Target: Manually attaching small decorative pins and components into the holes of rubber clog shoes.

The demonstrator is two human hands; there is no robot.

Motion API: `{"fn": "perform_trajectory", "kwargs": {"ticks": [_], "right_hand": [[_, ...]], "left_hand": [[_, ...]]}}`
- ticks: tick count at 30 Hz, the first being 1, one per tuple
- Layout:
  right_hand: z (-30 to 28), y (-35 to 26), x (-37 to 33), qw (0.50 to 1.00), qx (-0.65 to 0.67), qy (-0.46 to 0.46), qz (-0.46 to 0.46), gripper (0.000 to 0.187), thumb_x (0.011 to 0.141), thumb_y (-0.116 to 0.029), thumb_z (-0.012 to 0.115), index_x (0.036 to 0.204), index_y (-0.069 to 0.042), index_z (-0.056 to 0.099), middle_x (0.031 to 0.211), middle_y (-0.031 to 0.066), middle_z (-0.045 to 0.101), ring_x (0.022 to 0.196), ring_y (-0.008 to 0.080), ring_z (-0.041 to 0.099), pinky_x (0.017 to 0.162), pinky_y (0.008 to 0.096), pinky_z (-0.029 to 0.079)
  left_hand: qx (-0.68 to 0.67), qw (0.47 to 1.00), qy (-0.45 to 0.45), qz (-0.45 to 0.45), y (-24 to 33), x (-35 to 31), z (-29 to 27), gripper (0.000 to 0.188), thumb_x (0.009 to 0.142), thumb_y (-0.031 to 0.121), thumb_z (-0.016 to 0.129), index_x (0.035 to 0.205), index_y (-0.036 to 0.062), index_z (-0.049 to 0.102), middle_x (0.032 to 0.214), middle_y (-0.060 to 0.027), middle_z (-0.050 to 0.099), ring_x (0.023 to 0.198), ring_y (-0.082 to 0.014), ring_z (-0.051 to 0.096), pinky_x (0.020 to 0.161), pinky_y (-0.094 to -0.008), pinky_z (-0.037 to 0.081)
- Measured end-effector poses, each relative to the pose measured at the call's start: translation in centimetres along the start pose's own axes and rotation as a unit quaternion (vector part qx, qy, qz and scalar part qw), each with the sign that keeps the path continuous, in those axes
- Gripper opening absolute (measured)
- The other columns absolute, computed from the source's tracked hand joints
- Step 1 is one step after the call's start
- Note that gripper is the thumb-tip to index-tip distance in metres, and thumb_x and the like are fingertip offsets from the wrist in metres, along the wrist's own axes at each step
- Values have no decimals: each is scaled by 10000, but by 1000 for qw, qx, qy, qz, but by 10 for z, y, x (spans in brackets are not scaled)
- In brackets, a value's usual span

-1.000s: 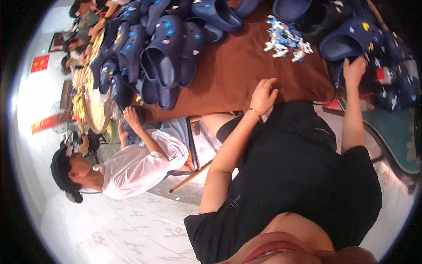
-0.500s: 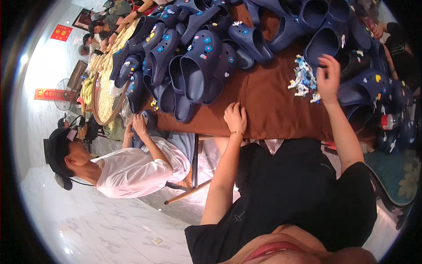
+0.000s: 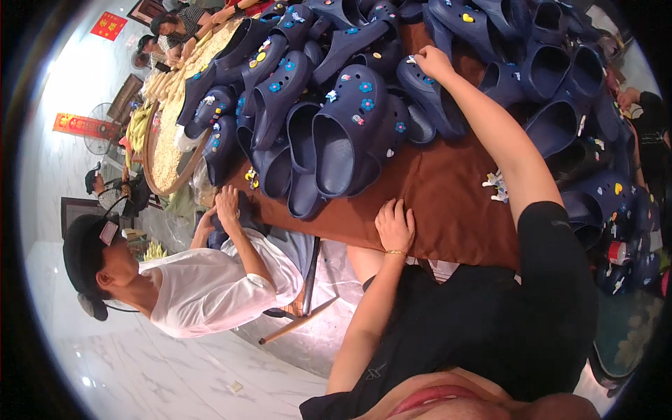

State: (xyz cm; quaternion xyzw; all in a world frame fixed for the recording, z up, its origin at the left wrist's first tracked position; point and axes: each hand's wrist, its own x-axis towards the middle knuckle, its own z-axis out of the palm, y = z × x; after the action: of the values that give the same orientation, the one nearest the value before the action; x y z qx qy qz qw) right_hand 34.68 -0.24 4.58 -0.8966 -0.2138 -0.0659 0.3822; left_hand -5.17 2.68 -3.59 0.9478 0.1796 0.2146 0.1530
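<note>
Right hand at the toe of a dark-blue, rounded foam clog

My fingers are drawn in close there, beside a small white charm; I cannot tell whether they grip anything. The clog lies toward the tabletop's far edge, between two heaps of similar dark-blue clogs. I judge it light, springy and hard to damage; the rim of its foot opening should give a sure hold, while the smooth toe may slide. My left hand rests loosely spread near the front edge, apparently holding nothing. Soft brown cloth covers the tabletop, wrinkled, with white-and-blue charms near its right end. Beyond the left end sit a white-shirted co-worker and a round, brown-rimmed tray, above pale marbled flooring.
</note>
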Motion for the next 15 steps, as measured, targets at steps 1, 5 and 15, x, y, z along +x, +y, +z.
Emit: {"fn": "perform_trajectory", "kwargs": {"ticks": [1,5,15], "right_hand": [[9,-7,11,997,21,-52,58,417,752,-348,538,975,-2,602,974,217,594,938,342,563,852,398,415],[36,-36,37,974,-8,-103,203,679,721,-570,522,1101,-8,565,1076,203,575,1048,365,509,912,450,352],[79,-51,61,939,4,-178,293,784,712,-654,467,1220,-58,489,1322,199,375,1278,321,281,1042,432,139]], "left_hand": [[4,1000,-4,-6,-2,0,-1,318,788,239,561,1047,56,551,1089,-112,516,1048,-275,469,888,-396,353],[19,1000,-16,-17,-5,5,-2,319,786,235,562,1050,56,550,1090,-113,517,1048,-276,469,887,-398,352],[13,1000,-4,-20,-12,3,-5,330,757,214,584,1047,60,552,1057,-113,525,1010,-292,481,864,-406,361]]}}
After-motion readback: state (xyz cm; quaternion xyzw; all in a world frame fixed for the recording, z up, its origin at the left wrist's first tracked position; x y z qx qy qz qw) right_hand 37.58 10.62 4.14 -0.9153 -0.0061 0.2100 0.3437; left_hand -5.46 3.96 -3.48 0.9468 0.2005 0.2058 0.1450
